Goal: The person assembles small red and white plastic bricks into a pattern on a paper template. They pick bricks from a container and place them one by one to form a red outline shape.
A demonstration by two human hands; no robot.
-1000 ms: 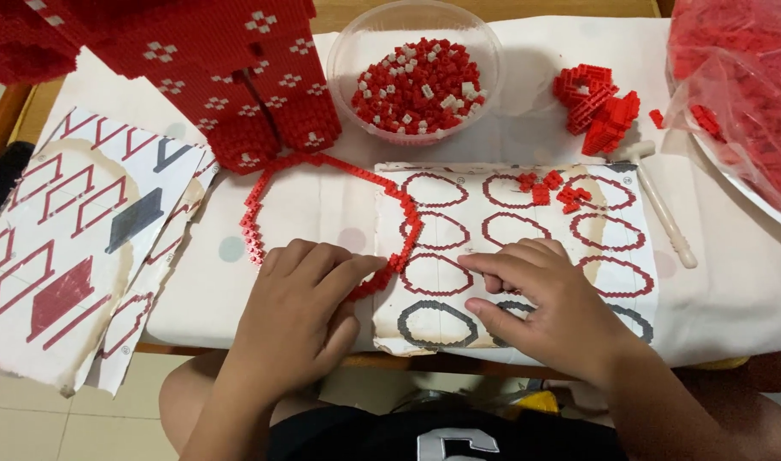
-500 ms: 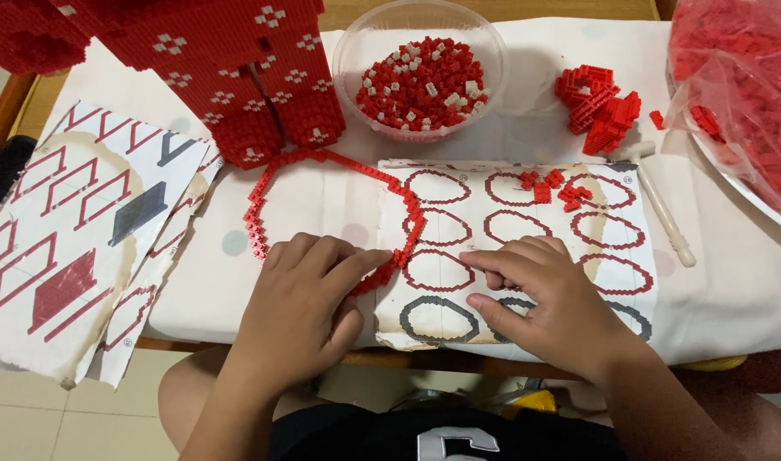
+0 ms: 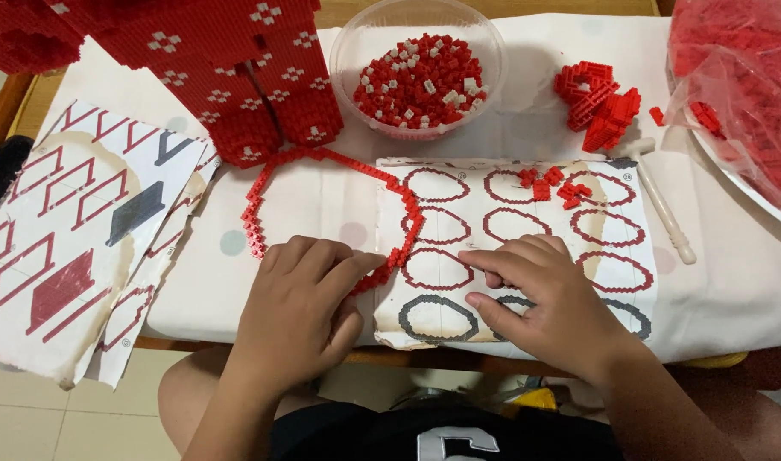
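A thin ring of small red bricks (image 3: 322, 162) lies on the white cloth in front of me, open at its near side. My left hand (image 3: 301, 312) rests flat on the ring's near part, fingertips touching its lower right end. My right hand (image 3: 540, 303) lies on the instruction sheet (image 3: 510, 213) printed with red and grey oval outlines, fingers spread and pointing left. Neither hand grips anything that I can see. A few loose red bricks (image 3: 548, 183) sit on the sheet's far part.
A tall red brick model (image 3: 236, 68) stands at the far left. A clear bowl of red and white bricks (image 3: 420, 72) is behind the sheet, a red brick cluster (image 3: 599, 98) and a bag of bricks (image 3: 740, 77) to the right. A white tool (image 3: 663, 213) and other sheets (image 3: 83, 230) lie nearby.
Both hands stay almost still; my left fingers have shifted slightly right along the ring's near end.
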